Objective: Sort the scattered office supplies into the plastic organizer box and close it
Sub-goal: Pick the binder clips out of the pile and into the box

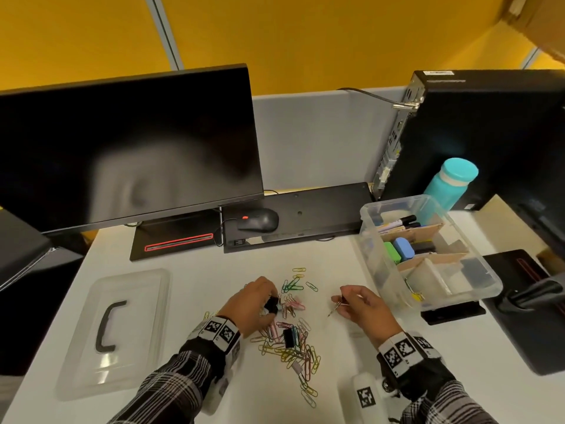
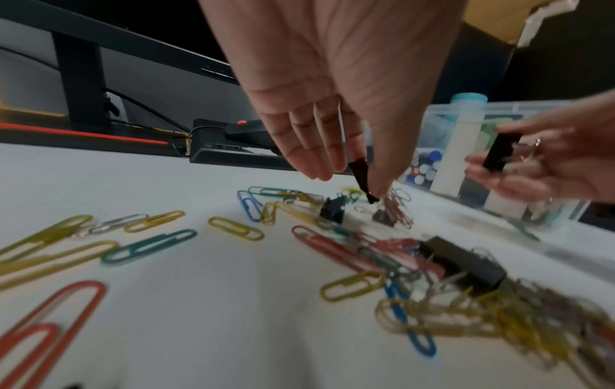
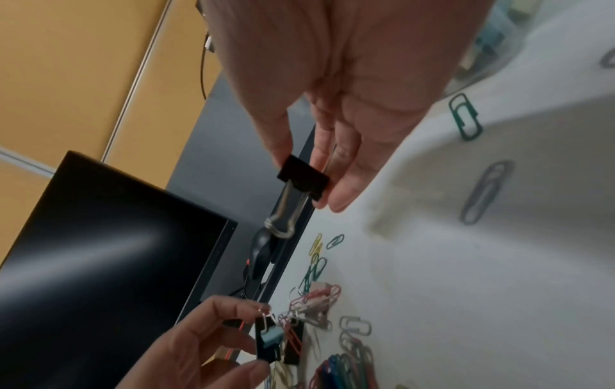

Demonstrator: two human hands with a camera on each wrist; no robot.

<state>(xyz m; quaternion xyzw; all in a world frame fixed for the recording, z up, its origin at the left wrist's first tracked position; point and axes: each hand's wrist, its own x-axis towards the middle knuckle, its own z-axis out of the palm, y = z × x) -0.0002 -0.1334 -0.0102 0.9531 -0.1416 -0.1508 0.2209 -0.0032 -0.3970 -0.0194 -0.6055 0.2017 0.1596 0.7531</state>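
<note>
Black binder clip (image 3: 302, 179) pinched in R hand (image 1: 365, 304), L hand (image 1: 252, 304) pinching another (over paperclips (image 1: 290, 347)), organizer box (image 1: 379, 270) rim near.

An office cubicle: a monitor (image 1: 128, 148), keyboard (image 1: 299, 209), mouse (image 1: 258, 220) and desktop tower (image 1: 489, 133) against yellow partition walls (image 1: 305, 41).

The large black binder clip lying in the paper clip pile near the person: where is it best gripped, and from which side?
Grip the large black binder clip across its flat black body, coming from above with thumb and finger on its long sides. It lies flat among tangled paper clips, so pulling its wire handles would likely drag those along.
</note>
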